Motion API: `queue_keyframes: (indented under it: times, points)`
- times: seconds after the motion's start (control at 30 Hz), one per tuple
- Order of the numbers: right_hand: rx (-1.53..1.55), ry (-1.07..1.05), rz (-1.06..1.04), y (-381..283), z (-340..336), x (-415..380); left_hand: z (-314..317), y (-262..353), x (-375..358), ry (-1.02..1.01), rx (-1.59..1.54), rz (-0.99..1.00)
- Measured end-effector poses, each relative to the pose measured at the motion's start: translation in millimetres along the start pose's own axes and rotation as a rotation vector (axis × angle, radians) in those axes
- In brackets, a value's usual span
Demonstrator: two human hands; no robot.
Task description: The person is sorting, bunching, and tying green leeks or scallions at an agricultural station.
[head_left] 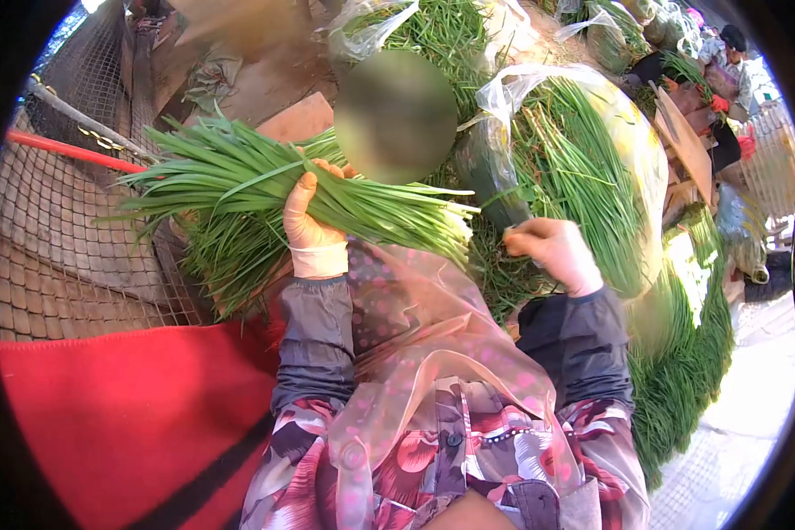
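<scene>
The scene is an outdoor stall in bright sun, with pale ground (751, 424) at the right and a wire mesh fence (62, 230) with a red bar (71, 150) at the left. Heaps of green chives (680, 353) fill the middle and right, some in clear plastic bags (627, 150). A red cloth (115, 415) covers the near left. The person wears a floral jacket under a clear pink-dotted apron (415, 353). Far right, another person (724, 71) sits among more bundles.

The chive bunch (265, 185) lies across the middle left, leaf tips fanning left, pale cut ends pointing right. The left hand (314, 221), in a thin glove, is wrapped around the bunch from below, thumb up its near side. The right hand (552, 247) is apart to the right, fingers curled closed and pinched on a small bit of green at the fingertips.
</scene>
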State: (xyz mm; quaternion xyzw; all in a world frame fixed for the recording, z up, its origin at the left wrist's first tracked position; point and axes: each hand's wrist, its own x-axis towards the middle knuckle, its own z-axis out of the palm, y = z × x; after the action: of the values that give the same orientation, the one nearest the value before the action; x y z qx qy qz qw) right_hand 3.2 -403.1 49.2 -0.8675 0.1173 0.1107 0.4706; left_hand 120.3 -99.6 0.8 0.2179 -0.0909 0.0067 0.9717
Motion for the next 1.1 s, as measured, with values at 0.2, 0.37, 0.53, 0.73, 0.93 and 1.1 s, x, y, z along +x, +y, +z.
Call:
queue_keyframes:
  times: [0.2, 0.37, 0.53, 0.73, 0.93, 1.1]
  points:
    - [-0.252, 0.018, -0.214, -4, 63, 32, 17, -4, -7, -0.068, -0.018, -0.085]
    - [0.853, -0.267, 0.011, 3, 66, 36, 13, -1, -5, -0.069, -0.005, -0.045]
    - [1.046, -0.437, -0.037, 7, 58, 29, 2, -8, -5, -0.168, -0.017, -0.102]
    - [0.506, -0.283, 0.045, -7, 43, 2, 3, -3, -8, -0.148, -0.099, -0.153]
    - [0.363, -0.033, 0.146, 40, 10, -7, -14, 29, 5, -0.082, -0.161, -0.027]
    - [-1.304, -0.399, 0.039, 155, 12, -5, -37, 105, 20, -0.083, -0.141, 0.179]
